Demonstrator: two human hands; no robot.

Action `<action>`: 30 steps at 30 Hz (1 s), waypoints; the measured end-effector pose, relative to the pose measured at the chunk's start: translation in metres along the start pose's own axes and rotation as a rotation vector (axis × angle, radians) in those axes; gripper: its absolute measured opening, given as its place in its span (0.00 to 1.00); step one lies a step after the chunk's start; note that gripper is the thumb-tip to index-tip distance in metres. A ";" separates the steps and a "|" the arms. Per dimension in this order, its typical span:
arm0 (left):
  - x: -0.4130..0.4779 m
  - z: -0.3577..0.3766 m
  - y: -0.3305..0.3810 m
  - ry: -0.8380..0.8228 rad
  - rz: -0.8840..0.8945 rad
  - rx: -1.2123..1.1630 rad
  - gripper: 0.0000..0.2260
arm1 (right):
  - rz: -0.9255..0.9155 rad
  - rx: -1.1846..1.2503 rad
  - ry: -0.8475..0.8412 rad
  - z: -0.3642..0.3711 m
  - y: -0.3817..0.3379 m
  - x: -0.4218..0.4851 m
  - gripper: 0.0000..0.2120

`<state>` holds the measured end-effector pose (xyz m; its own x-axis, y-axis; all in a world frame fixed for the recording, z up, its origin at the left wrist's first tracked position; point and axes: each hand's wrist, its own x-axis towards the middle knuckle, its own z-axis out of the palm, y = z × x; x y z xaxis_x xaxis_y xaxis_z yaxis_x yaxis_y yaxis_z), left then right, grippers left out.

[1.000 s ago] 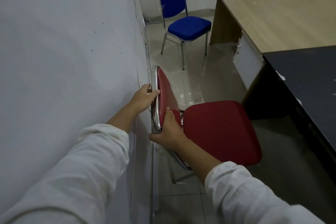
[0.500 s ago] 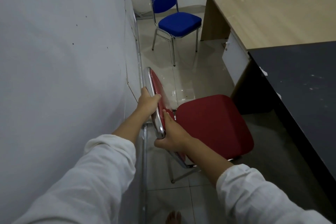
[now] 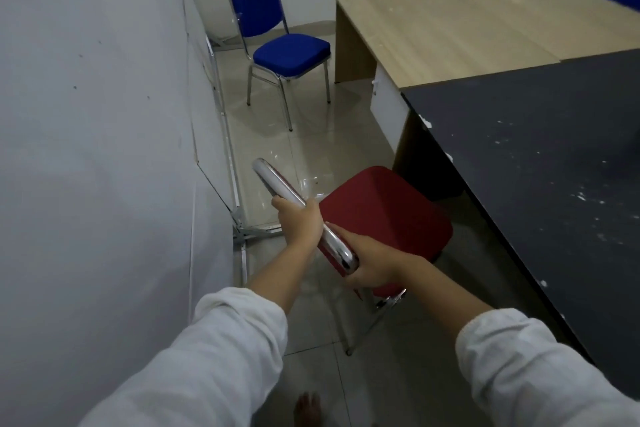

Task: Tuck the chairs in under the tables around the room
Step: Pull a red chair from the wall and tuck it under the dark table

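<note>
Red chair [image 3: 384, 215]: padded seat, chrome frame, standing on the tiled floor [image 3: 311, 149] just beside the black desk [image 3: 540, 163], seat front near the desk edge, not tucked under. Left hand [image 3: 300, 222]: closed around the chrome top rail [image 3: 277, 182] of the backrest. Right hand [image 3: 370, 262]: closed on the rail's near end. Blue chair [image 3: 277, 42]: upright, well apart, by the white wall [image 3: 86, 114], near the wooden desk [image 3: 450, 17]. White sleeves [image 3: 214, 357] on both arms.
</note>
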<state>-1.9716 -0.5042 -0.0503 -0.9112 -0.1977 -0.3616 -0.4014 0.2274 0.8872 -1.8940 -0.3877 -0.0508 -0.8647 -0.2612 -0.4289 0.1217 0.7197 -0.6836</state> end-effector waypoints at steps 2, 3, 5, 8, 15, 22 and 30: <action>-0.012 0.010 -0.005 -0.014 -0.022 -0.023 0.22 | 0.021 -0.028 0.005 -0.005 0.011 -0.014 0.51; -0.018 0.015 -0.008 -0.032 -0.028 -0.035 0.23 | 0.031 -0.037 0.010 -0.007 0.017 -0.022 0.51; -0.026 0.020 -0.011 -0.082 -0.042 -0.070 0.24 | 0.047 -0.045 0.029 -0.008 0.026 -0.034 0.49; -0.025 0.016 -0.009 -0.104 -0.086 -0.125 0.32 | 0.042 -0.041 0.113 -0.002 0.030 -0.045 0.43; 0.033 -0.020 0.020 0.008 -0.015 -0.038 0.37 | 0.035 0.189 0.517 0.025 0.005 -0.048 0.36; 0.060 -0.015 0.029 -0.079 -0.053 0.007 0.31 | 0.120 0.119 0.634 0.031 -0.003 -0.030 0.27; 0.065 0.002 0.025 -0.077 -0.029 -0.045 0.25 | 0.130 0.106 0.762 0.036 0.000 -0.034 0.22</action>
<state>-2.0413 -0.5094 -0.0518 -0.9045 -0.1290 -0.4065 -0.4244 0.1788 0.8877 -1.8468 -0.4021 -0.0569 -0.9319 0.3626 -0.0111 0.2573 0.6390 -0.7249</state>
